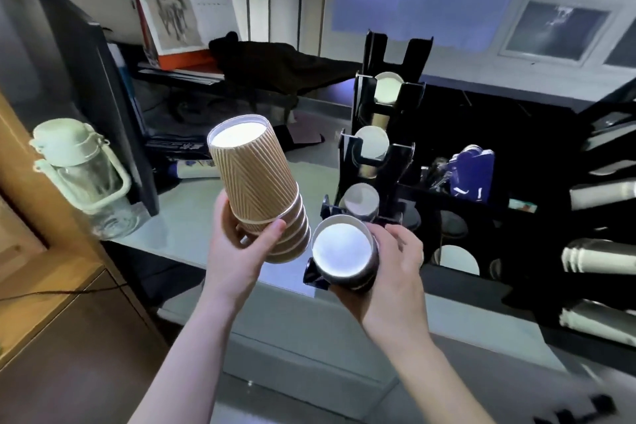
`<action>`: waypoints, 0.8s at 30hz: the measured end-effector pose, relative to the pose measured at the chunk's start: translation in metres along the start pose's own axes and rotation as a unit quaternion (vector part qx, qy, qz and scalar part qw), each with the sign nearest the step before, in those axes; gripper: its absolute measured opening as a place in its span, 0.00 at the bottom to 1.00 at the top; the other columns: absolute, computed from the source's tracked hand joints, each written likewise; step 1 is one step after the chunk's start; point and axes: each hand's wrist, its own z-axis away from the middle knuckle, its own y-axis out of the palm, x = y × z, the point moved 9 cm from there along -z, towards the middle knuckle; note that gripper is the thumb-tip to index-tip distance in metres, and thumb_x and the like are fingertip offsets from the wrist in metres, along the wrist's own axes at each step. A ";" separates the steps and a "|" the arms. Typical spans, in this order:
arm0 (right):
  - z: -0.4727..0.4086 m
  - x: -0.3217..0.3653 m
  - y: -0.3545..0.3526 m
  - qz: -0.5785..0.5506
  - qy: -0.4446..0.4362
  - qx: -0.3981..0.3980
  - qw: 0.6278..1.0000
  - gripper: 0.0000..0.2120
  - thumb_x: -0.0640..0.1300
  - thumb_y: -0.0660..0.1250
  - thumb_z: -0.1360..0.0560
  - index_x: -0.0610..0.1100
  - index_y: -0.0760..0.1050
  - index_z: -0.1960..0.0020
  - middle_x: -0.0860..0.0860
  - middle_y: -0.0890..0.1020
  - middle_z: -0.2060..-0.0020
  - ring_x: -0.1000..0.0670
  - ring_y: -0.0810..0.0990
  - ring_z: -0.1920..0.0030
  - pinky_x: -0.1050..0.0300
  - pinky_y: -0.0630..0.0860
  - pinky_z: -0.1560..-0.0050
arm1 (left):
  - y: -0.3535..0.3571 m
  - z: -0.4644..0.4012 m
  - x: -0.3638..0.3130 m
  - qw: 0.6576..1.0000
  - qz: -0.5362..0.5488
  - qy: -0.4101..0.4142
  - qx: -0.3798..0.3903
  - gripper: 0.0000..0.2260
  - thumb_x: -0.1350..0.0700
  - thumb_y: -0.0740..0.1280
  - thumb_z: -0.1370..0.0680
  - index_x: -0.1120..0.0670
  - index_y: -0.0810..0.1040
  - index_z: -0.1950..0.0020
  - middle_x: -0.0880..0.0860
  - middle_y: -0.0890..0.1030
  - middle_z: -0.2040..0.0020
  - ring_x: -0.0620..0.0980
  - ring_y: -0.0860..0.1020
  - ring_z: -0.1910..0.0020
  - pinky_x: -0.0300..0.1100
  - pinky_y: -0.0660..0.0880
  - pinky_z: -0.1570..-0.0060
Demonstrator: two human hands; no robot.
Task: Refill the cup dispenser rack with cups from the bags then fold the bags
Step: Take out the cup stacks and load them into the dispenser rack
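Observation:
My left hand (241,244) grips a nested stack of brown ribbed paper cups (254,179), bottoms up, tilted above the counter. My right hand (392,262) holds a dark stack of cups (344,253) at the lowest slot of the black cup dispenser rack (402,155), white bottom facing me. The rack rises in steps to the back, and white cup bottoms (373,143) show in its upper slots. No bag is visible.
A clear bottle with a pale green lid (79,179) stands at the left beside a dark monitor (93,79). More white cup stacks (599,255) lie in black holders on the right. A desk calendar (182,14) and dark cloth (275,62) sit behind.

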 end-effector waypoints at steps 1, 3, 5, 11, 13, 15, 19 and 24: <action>0.001 -0.003 0.002 -0.001 0.012 0.006 1.000 0.41 0.52 0.81 0.40 0.53 0.65 0.32 0.55 0.62 0.38 0.50 0.71 0.42 0.55 0.73 0.48 | 0.000 -0.001 0.002 1.000 -0.001 -0.002 0.007 0.37 0.45 0.76 0.37 0.48 0.67 0.31 0.45 0.79 0.43 0.45 0.79 0.44 0.34 0.76 0.50; 0.002 -0.008 0.006 0.008 0.024 0.030 0.999 0.38 0.53 0.79 0.38 0.54 0.65 0.32 0.54 0.68 0.41 0.52 0.69 0.41 0.53 0.73 0.46 | -0.001 -0.001 0.004 1.000 -0.003 -0.007 0.015 0.37 0.44 0.76 0.37 0.47 0.67 0.31 0.45 0.79 0.42 0.45 0.79 0.44 0.34 0.76 0.50; 0.004 -0.014 0.010 0.009 0.045 0.054 0.997 0.37 0.52 0.78 0.37 0.54 0.65 0.32 0.56 0.71 0.39 0.51 0.69 0.37 0.53 0.71 0.42 | -0.003 -0.002 0.005 1.000 -0.006 -0.010 0.023 0.36 0.43 0.76 0.37 0.46 0.67 0.31 0.44 0.79 0.43 0.45 0.79 0.44 0.34 0.76 0.50; 0.006 0.015 -0.006 -0.077 -0.016 0.025 0.997 0.38 0.60 0.73 0.39 0.65 0.60 0.32 0.71 0.64 0.37 0.65 0.63 0.35 0.74 0.59 0.37 | -0.004 0.000 0.007 0.999 -0.018 -0.007 0.043 0.33 0.45 0.74 0.36 0.46 0.68 0.33 0.42 0.80 0.45 0.42 0.79 0.45 0.32 0.75 0.51; 0.007 0.026 -0.007 -0.065 -0.068 0.009 0.996 0.31 0.53 0.72 0.34 0.56 0.67 0.33 0.63 0.72 0.39 0.63 0.68 0.38 0.74 0.63 0.40 | -0.001 0.001 0.005 0.998 -0.030 0.002 0.054 0.35 0.45 0.74 0.35 0.50 0.66 0.31 0.42 0.79 0.44 0.42 0.78 0.45 0.32 0.75 0.50; 0.008 0.023 -0.004 -0.028 -0.066 -0.002 0.997 0.20 0.42 0.73 0.30 0.49 0.77 0.40 0.56 0.80 0.46 0.56 0.75 0.42 0.65 0.70 0.42 | 0.001 0.000 0.002 0.997 -0.037 0.011 0.063 0.37 0.45 0.74 0.35 0.51 0.65 0.30 0.41 0.79 0.44 0.41 0.78 0.44 0.31 0.75 0.49; 0.006 0.009 -0.003 -0.024 -0.026 -0.009 0.999 0.07 0.33 0.72 0.29 0.42 0.83 0.54 0.53 0.84 0.51 0.48 0.80 0.41 0.63 0.70 0.42 | 0.004 0.001 -0.006 0.997 -0.031 0.019 0.071 0.38 0.45 0.74 0.36 0.52 0.65 0.30 0.40 0.78 0.43 0.42 0.77 0.43 0.33 0.75 0.47; -0.009 0.024 -0.028 -0.051 -0.028 -0.042 0.997 0.09 0.40 0.70 0.29 0.48 0.82 0.50 0.61 0.81 0.57 0.56 0.76 0.48 0.70 0.69 0.47 | 0.020 -0.001 -0.020 0.995 0.001 0.012 0.103 0.43 0.37 0.76 0.38 0.54 0.64 0.30 0.44 0.79 0.44 0.45 0.78 0.44 0.36 0.76 0.49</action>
